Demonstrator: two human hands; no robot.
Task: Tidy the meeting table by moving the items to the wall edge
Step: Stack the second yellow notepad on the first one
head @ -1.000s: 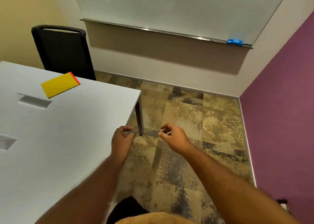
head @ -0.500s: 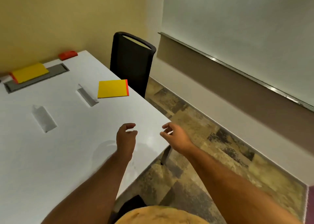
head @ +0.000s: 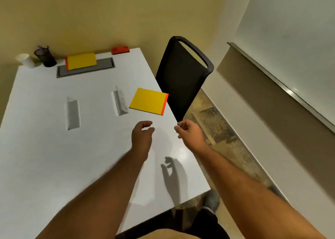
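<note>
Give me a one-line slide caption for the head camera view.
Both empty hands, left hand and right hand, hover over the white table near a yellow notepad.

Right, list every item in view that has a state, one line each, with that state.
Left hand: empty, fingers curled, above the table.
Right hand: empty, loosely curled.
Near yellow notepad: closed, flat, mid-table, not yet moved.
Far yellow notepad: closed, lying on the grey panel at the wall edge.
Pen holder: upright.
White cup: upright.
Two name cards: lying flat.
Chair: against the table side.
</note>
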